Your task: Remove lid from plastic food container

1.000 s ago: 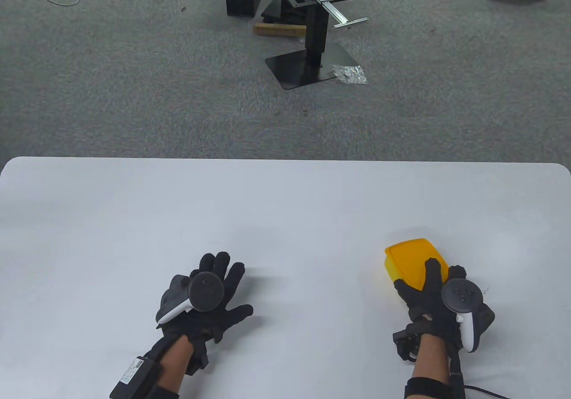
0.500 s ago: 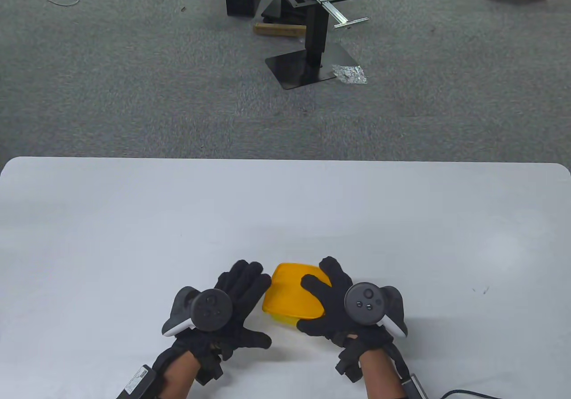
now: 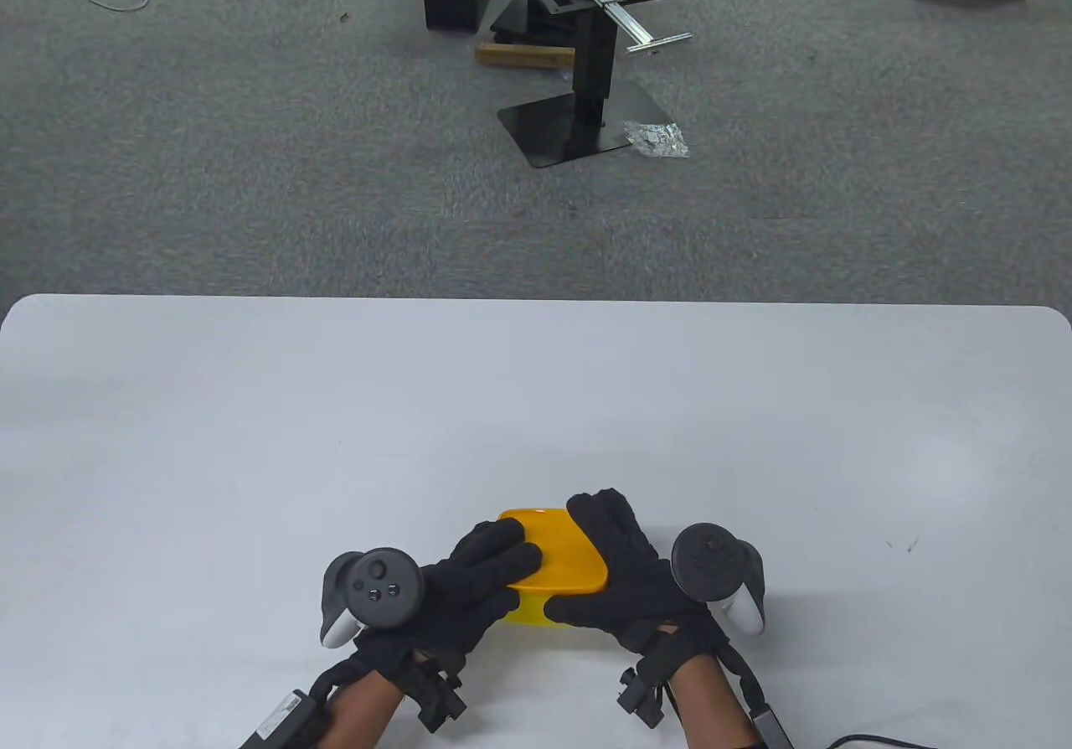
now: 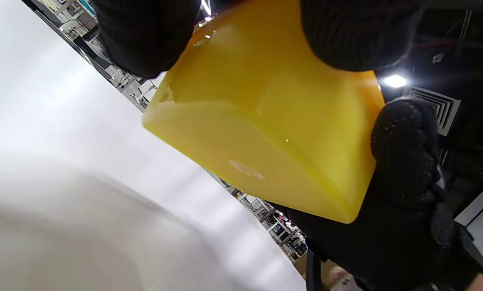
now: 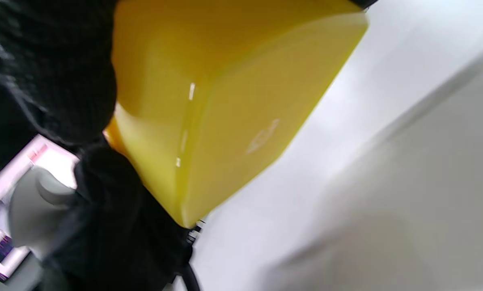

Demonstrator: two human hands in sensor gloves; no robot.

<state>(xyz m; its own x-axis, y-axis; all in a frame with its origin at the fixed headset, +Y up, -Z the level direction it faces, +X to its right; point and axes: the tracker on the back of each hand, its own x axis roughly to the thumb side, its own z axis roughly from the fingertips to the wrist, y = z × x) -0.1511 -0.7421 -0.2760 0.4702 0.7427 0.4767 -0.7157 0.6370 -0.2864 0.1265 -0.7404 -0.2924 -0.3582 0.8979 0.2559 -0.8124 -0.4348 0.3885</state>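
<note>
A yellow plastic food container (image 3: 521, 612) with its orange-yellow lid (image 3: 563, 555) on top is held between both hands near the table's front edge. My left hand (image 3: 490, 569) grips its left side, fingers lying over the lid. My right hand (image 3: 618, 560) grips its right side, fingers over the lid's far right edge. The left wrist view shows the container's underside (image 4: 265, 129) clear of the table, with the right hand (image 4: 403, 153) at its far side. The right wrist view shows the same underside (image 5: 225, 105), tilted.
The white table (image 3: 536, 389) extends far ahead and to both sides. Beyond its far edge is grey carpet with a black stand (image 3: 586, 104) and cables.
My right hand carried the container from the right side to the front centre. My left hand moved right and took hold of its left side, fingers now on the lid.
</note>
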